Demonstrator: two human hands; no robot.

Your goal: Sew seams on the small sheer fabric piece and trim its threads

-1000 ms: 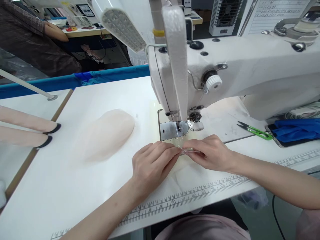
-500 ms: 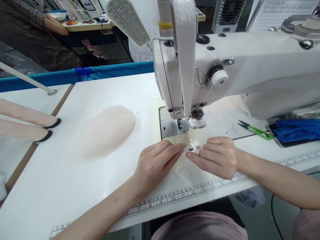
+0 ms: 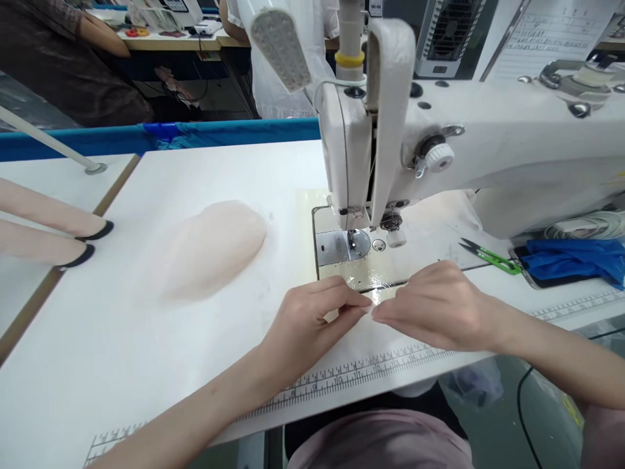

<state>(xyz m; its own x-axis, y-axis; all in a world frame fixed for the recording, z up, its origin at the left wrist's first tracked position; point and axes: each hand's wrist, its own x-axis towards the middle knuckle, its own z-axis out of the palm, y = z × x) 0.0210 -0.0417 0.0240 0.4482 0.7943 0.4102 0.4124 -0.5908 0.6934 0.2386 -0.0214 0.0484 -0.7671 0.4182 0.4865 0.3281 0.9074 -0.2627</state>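
We have both hands meeting fingertip to fingertip just in front of the sewing machine (image 3: 439, 150), on the white counter (image 3: 146, 365). Our left hand (image 3: 307, 322) has its thumb and forefinger pinched narrow, and our right hand (image 3: 434, 306) mirrors it with fingers drawn together; between them they nip a small, thin, nearly clear piece (image 3: 372, 307) that is mostly hidden by the fingertips, so we cannot tell its exact shape. What shows of it seems to run left to right, across our body, along the line joining the two hands. The needle plate (image 3: 342, 246) and presser foot (image 3: 351, 240) lie straight ahead of the pinch, away from us and a little to the left, nearer our left hand than our right. A pale, sheer fabric pile (image 3: 215, 244) rests well off to the left, untouched. Green thread snips (image 3: 491, 256) and a folded blue cloth (image 3: 576, 257) lie to the right, beyond our right hand. A printed ruler (image 3: 361, 371) runs along the counter edge below both wrists.
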